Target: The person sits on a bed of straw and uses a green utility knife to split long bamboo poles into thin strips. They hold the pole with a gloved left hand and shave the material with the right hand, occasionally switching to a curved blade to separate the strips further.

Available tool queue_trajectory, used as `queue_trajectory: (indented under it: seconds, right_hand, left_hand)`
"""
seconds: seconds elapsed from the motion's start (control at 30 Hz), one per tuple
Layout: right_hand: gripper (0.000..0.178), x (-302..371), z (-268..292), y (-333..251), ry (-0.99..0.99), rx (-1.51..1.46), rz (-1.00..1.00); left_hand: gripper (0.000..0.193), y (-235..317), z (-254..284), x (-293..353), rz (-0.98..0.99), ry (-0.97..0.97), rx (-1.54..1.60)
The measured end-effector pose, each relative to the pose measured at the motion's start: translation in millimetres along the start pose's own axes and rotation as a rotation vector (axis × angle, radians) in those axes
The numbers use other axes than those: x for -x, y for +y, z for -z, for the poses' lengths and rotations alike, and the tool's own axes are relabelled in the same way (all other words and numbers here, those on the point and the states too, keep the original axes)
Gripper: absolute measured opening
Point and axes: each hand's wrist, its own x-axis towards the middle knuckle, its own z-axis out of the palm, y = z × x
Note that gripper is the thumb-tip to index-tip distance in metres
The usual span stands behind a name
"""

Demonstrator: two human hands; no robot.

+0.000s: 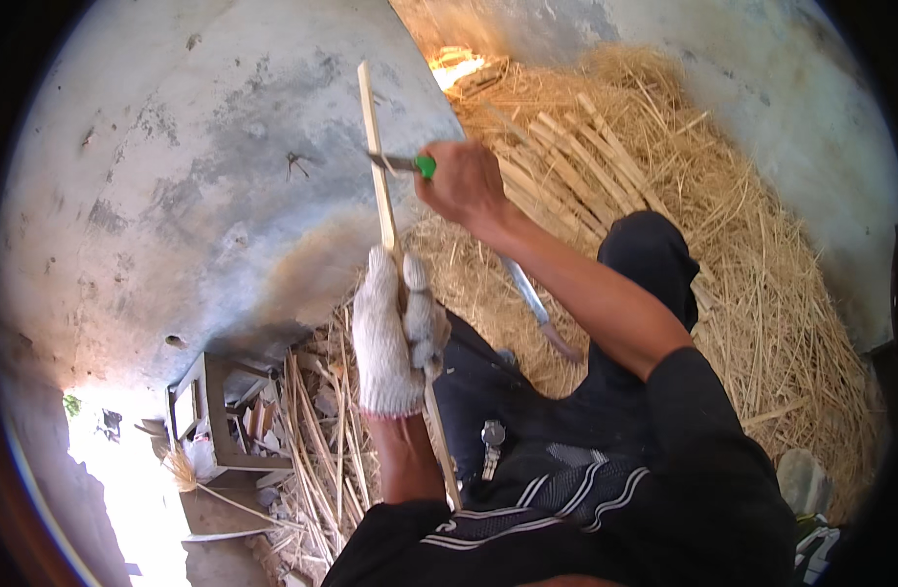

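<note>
Stained grey wall (pixel 224 127) fills left side. Pile of pale shavings (pixel 772 264) spreads right of wall. Loose sticks (pixel 576 166) lie roughly side by side near pile's upper left edge. Boxy frame (pixel 211 411) stands by wall's lower edge, debris (pixel 258 421) inside. Long wood strip (pixel 383 210) held up before wall, slightly tilted. Left hand (pixel 388 328), in white knitted glove, curls closed around strip. Right hand (pixel 464 181), bare, fisted around green handle of knife (pixel 402 163); blade lies across strip's upper part.

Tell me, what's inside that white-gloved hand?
The left hand holds a pale wooden strip; its upper length is in plain sight, but the white glove covers most of the gripped part.
</note>
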Motion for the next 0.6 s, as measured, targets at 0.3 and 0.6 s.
queue_trajectory:
  seconds: [0.3, 0.6]
  right_hand:
    - [0.027, 33, 16, -28, -0.119, -0.219, 0.248]
    - [0.017, 33, 11, -37, 0.102, -0.055, 0.144]
  left_hand:
    - [0.042, 7, -9, 2, -0.118, 0.011, -0.104]
    - [0.041, 4, -9, 10, -0.152, 0.083, -0.254]
